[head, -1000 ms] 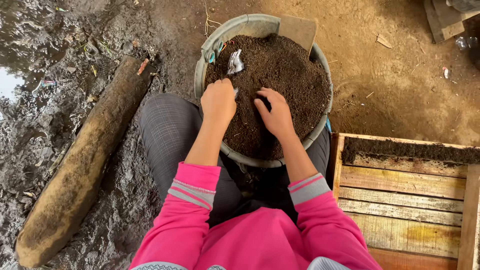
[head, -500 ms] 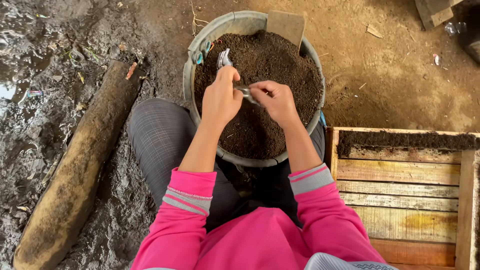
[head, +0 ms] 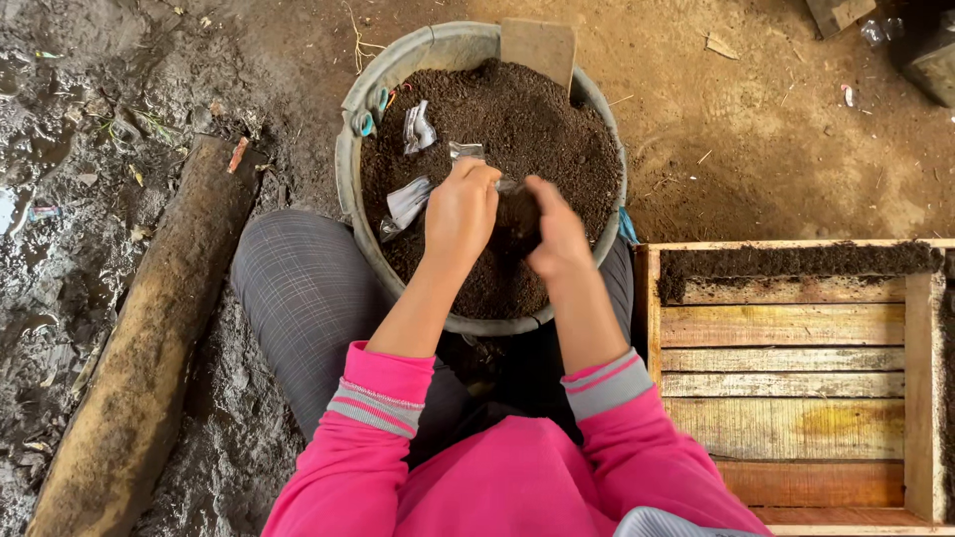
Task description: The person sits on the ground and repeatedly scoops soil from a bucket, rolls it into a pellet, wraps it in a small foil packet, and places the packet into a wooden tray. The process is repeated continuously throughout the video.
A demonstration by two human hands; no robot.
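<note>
Your left hand (head: pixel 460 211) was curled around a small dark bag (head: pixel 517 214) over the crumbly dark soil (head: pixel 537 129) in the round grey tub (head: pixel 350 164); your right hand (head: pixel 557 237) pinched its other side. Crinkled silvery bags (head: pixel 416 127) lay on the soil. A rough plank tray (head: pixel 796 398) sat to your right.
</note>
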